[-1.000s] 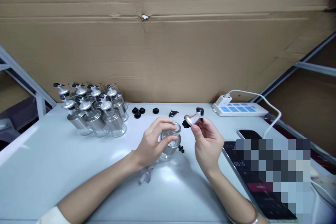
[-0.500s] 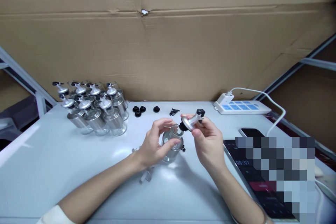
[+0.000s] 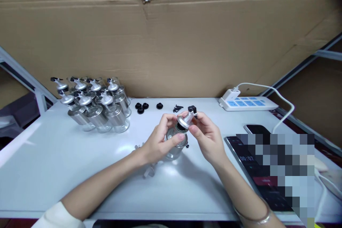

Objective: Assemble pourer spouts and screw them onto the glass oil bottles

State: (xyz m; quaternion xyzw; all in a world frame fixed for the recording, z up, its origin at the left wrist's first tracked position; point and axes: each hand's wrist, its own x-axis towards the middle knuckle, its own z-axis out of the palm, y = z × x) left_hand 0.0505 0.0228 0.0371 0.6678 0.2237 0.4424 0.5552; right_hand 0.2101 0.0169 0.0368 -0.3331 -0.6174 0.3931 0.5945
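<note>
My left hand (image 3: 157, 142) grips a small clear glass bottle (image 3: 175, 148) with a silver band, standing on the white table (image 3: 80, 171). My right hand (image 3: 207, 137) holds a silver spout cap (image 3: 185, 119) with a black stopper and black tip. The cap sits tilted at the bottle's mouth, its black stopper touching the neck. Both hands meet at the table's middle.
Several finished bottles with silver spout caps (image 3: 93, 105) stand at the back left. Black stoppers (image 3: 141, 107) and small black parts (image 3: 177, 108) lie behind the hands. A white power strip (image 3: 248, 103) with cable, a phone (image 3: 258, 129) and a tablet (image 3: 256, 174) occupy the right. A cardboard wall (image 3: 171, 42) stands behind.
My right hand moved the spout cap left and down onto the bottle's mouth. My left hand kept hold of the bottle. The camera tilted slightly.
</note>
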